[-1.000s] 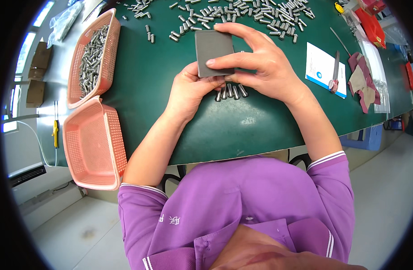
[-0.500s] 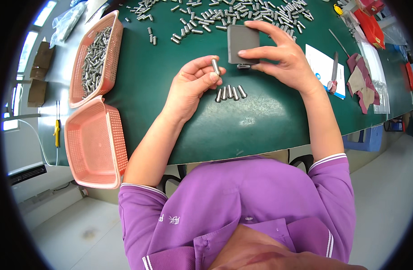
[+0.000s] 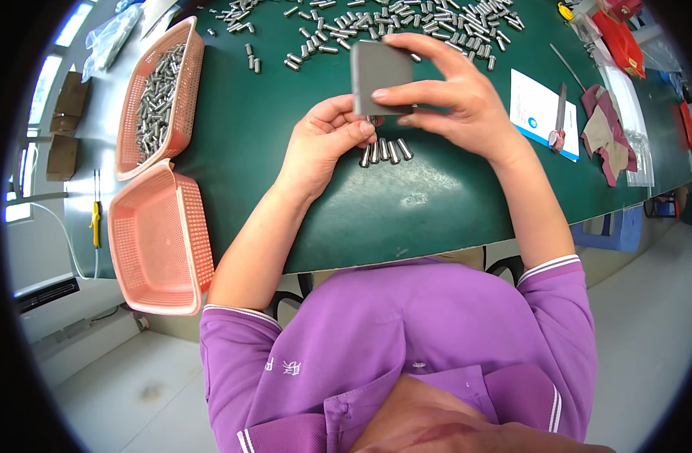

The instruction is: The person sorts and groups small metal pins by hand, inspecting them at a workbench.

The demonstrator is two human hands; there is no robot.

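Note:
My left hand (image 3: 327,143) is closed in a pinch on a shiny metal pin (image 3: 373,121), mostly hidden by the block and my fingers. In my right hand (image 3: 467,102) is a flat grey rectangular block (image 3: 382,68), gripped between the thumb and fingers. Its lower left corner overlaps the left fingertips and the upper part of the pin; whether block and pin touch, I cannot tell. Just below my hands, several similar metal pins (image 3: 384,152) lie side by side in a short row on the green table (image 3: 331,234).
Many loose metal pins (image 3: 467,26) are scattered across the far table. At the left, one pink basket (image 3: 193,98) holds a heap of pins; another pink basket (image 3: 161,241) stands nearer. Paper (image 3: 531,106), a cloth (image 3: 606,140) and a yellow-handled tool (image 3: 95,223) lie around.
My right hand has moved left with the grey block, which now covers the upper part of the pin in my left hand. The left hand has barely moved.

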